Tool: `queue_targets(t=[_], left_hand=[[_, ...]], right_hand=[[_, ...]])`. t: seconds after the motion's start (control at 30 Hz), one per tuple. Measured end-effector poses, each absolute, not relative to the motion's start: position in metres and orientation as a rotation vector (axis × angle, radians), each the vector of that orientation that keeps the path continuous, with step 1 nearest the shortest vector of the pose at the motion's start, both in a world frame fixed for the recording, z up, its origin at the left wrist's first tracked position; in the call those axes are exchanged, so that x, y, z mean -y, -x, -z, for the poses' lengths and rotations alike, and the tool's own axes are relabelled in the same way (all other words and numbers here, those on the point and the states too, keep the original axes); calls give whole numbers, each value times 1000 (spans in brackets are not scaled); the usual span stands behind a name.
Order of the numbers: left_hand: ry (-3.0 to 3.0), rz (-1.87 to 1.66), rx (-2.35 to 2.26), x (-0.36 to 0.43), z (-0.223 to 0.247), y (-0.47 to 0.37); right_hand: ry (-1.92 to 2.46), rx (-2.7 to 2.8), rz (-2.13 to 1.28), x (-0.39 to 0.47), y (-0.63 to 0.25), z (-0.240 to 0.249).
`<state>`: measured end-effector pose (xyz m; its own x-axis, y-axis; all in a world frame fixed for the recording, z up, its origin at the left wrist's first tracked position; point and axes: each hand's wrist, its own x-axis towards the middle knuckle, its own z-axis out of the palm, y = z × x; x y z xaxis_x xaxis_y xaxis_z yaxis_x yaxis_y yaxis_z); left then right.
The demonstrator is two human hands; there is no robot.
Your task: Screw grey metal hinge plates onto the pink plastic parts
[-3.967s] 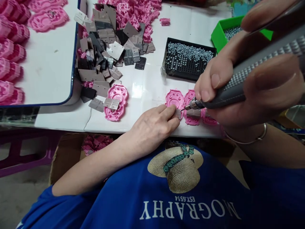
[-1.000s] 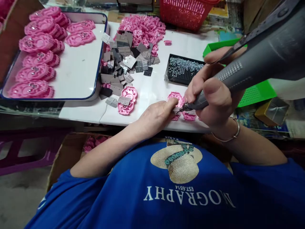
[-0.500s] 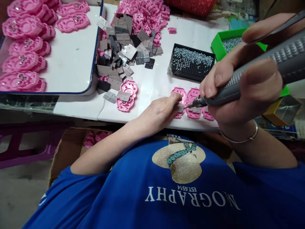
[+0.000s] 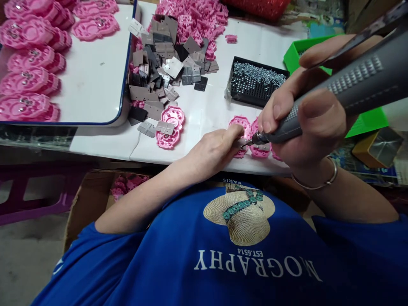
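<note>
Though stout and studded, grey screwdriver [image 4: 357, 78] slim-tipped.

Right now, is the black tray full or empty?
The black tray is partly filled: screws heap along its far side; nearer, its grid shows.

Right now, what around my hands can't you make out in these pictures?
Head view: rear of the gray driver, cut off by the right edge.
Head view: pink piece beside the right hand, mostly hidden by it.
Head view: metal plate, partly covered by the left hand.
Head view: driver tip, too small to tell whether it meets a screw.
</note>
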<state>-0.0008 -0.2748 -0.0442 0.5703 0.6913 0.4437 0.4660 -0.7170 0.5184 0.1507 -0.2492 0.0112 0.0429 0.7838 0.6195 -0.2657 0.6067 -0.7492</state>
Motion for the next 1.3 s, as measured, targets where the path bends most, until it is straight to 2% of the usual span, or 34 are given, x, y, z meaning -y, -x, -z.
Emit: queue_targets(t=[0.33, 0.77, 1.3], left_hand=[[-2454, -949, -913, 274, 42, 1], [-2464, -936, -930, 275, 45, 3], [-2430, -913, -927, 275, 41, 0]], right_hand=[[426, 1322, -1000, 246, -148, -15], [435, 1270, -974, 246, -149, -16], [616, 1349, -1137, 253, -156, -25]])
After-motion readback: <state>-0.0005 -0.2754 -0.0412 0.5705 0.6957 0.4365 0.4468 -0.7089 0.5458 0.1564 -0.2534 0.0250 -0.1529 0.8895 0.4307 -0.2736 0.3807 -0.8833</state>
